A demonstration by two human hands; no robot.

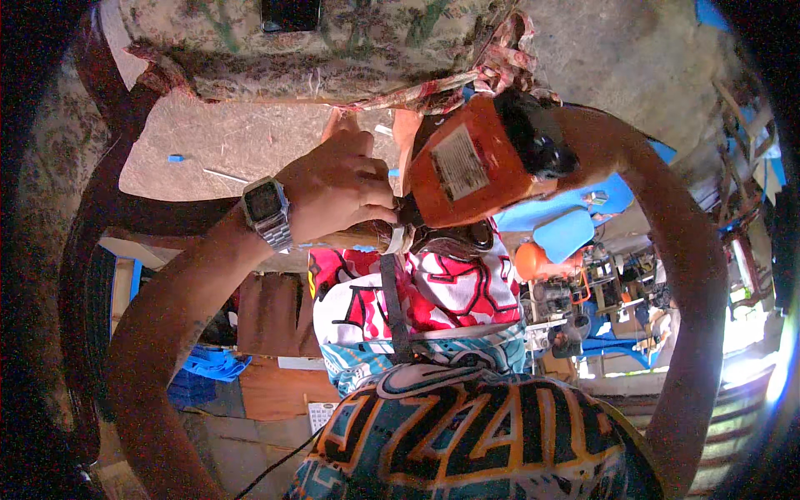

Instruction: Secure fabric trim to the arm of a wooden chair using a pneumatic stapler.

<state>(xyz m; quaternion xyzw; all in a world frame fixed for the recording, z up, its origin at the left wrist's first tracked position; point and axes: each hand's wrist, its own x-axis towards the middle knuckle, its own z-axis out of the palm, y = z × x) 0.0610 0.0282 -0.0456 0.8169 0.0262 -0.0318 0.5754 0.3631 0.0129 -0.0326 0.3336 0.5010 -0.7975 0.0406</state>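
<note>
My left hand point(337, 187), with a metal-banded watch point(267, 215) on its wrist, is bent over a dark wooden rail. Its fingers are curled together beside the tip of an orange power tool; what lies under them, perhaps a pale strip point(398, 238), is partly hidden. The orange-and-black power tool point(492, 167) tilts across the middle, its narrow dark end close to my left fingertips. My right forearm reaches round from the right to the back of the tool; my right hand point(542, 190) is mostly hidden behind it, gripping it. A dark strap point(395, 304) hangs below.
A floral-covered cushion point(250, 62) spans the top, with a black phone point(290, 13) on it and a red checked cloth point(504, 54) at its corner. The dark wooden frame point(104, 167) curves at left. Blue objects point(567, 229) and clutter stand at right.
</note>
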